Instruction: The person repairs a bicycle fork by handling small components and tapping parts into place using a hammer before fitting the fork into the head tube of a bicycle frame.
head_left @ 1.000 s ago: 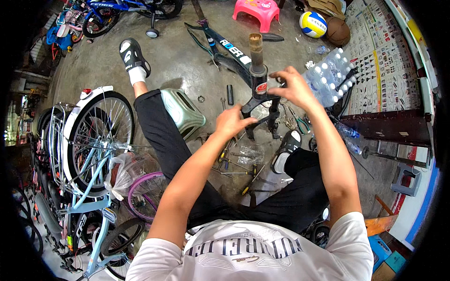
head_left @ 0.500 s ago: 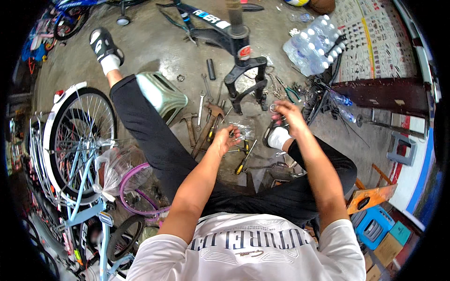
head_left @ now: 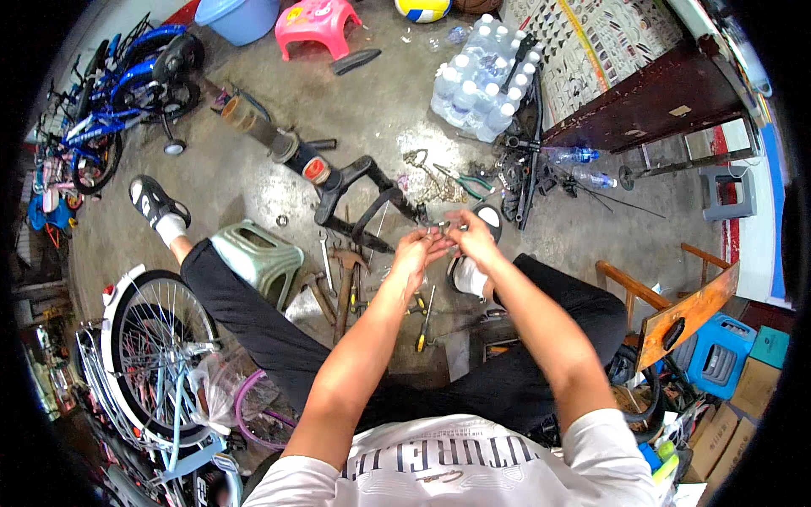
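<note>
small greyish part (head_left: 441, 226), detail too small to tell, sits near frame centre between hands. right hand (head_left: 475, 238) on its right side, fingers pinching it. left hand (head_left: 420, 251) just below left, fingers curled; cannot tell if gripping. black two-legged metal bicycle fork (head_left: 335, 184) lies upper left of fingers, long axis upper left to lower right, leg ends toward left hand, nearer one; contact unclear.

The grey floor (head_left: 372, 114) bore a pink stool (head_left: 316, 27), a blue tub (head_left: 240, 23), a pale green stool (head_left: 253, 253) and a pack of clear bottles (head_left: 480, 91). Also on it lay a hammer (head_left: 343, 296), a wrench (head_left: 327, 264), green-handled pliers (head_left: 459, 177) and a yellow-handled screwdriver (head_left: 421, 342).
</note>
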`<control>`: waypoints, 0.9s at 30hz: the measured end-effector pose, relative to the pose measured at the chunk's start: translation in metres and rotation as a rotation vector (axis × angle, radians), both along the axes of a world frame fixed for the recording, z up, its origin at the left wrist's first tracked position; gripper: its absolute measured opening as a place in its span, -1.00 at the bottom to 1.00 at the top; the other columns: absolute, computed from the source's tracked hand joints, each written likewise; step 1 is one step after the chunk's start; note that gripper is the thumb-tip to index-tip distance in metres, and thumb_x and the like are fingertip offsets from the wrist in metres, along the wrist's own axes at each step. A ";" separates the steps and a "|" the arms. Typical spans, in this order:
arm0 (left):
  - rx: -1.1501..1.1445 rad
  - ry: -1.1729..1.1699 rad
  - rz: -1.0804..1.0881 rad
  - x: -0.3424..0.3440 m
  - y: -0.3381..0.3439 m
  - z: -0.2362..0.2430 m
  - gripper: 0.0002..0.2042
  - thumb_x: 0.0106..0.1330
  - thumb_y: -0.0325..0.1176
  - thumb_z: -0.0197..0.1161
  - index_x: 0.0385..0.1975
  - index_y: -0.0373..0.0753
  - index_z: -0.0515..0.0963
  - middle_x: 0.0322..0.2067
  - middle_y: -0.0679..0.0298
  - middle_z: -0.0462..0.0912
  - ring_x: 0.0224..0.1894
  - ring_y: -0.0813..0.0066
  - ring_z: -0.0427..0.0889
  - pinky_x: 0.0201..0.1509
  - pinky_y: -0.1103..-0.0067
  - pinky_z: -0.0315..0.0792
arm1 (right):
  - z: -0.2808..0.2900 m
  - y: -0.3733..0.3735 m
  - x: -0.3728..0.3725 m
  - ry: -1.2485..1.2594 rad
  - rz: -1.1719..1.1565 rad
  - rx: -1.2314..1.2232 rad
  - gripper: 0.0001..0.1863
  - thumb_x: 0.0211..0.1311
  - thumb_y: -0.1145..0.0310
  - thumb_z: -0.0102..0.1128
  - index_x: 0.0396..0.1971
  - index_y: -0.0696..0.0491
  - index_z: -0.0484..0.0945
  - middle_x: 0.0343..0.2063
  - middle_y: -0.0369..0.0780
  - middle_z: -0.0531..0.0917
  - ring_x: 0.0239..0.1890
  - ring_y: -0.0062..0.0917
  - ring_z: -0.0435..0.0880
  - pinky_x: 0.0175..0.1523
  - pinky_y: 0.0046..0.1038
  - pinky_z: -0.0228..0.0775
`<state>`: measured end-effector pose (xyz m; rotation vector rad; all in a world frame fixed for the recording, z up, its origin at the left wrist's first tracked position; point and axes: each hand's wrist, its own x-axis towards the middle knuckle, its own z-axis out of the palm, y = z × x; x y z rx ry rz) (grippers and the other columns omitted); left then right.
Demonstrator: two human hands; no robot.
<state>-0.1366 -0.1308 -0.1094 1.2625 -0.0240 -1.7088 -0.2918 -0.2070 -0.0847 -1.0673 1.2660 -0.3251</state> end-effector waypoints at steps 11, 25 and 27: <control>0.034 -1.113 -0.392 0.043 -0.225 -0.099 -0.78 0.42 -0.43 0.26 -0.01 -0.30 0.70 -0.15 0.11 0.81 -0.13 0.41 0.80 -0.09 0.43 0.64 | -0.075 -0.228 -0.035 0.274 0.339 -0.516 -0.58 0.09 0.38 0.31 0.02 -0.03 0.68 -0.12 -0.11 0.77 -0.03 -0.17 0.75 0.07 -0.23 0.56; -0.139 -1.395 -0.437 0.037 -0.279 -0.192 -0.65 0.21 -0.52 0.28 0.02 -0.20 0.68 -0.01 0.03 0.66 0.12 -0.02 0.63 0.26 0.26 0.49 | -0.217 -0.242 0.040 -0.214 -0.127 -0.197 -0.13 0.05 0.70 0.08 0.48 -0.06 0.30 0.37 -0.09 0.46 0.40 -0.24 0.46 0.45 -0.29 0.30; -0.153 -1.454 -0.279 0.036 -0.267 -0.188 -0.54 0.20 -0.58 0.24 0.16 -0.24 0.59 0.01 -0.02 0.65 0.17 -0.04 0.59 0.31 0.26 0.45 | -0.198 -0.234 0.040 -0.275 -0.140 -0.076 -0.06 0.08 0.79 -0.03 0.53 -0.15 0.23 0.47 -0.13 0.34 0.46 -0.23 0.37 0.46 -0.26 0.28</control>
